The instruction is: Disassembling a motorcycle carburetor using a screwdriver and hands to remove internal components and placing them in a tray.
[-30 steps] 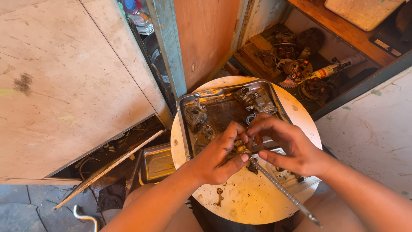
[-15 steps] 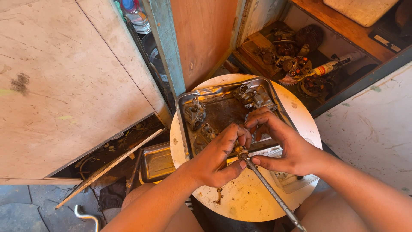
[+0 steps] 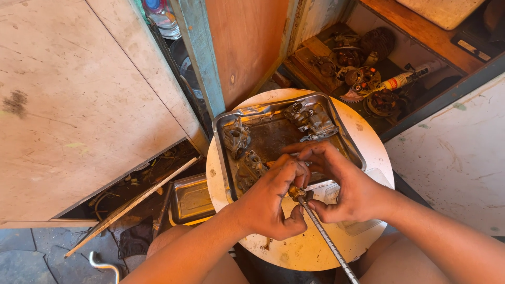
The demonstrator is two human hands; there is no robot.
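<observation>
pinching a small brass fitting (image 3: 294,192) between both hands: left hand (image 3: 271,202) clenched on it, right hand (image 3: 344,189) grasping the braided cable (image 3: 329,239), over the round table (image 3: 294,252), near the metal tray (image 3: 273,131).

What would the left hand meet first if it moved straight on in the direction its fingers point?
Probably the right hand: the left hand points right at it, over the cable end; depth is unclear.

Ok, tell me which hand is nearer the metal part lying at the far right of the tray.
Right. The right hand reaches over the tray just below that metal part; the left hand sits lower and further left, at the braided cable.
</observation>
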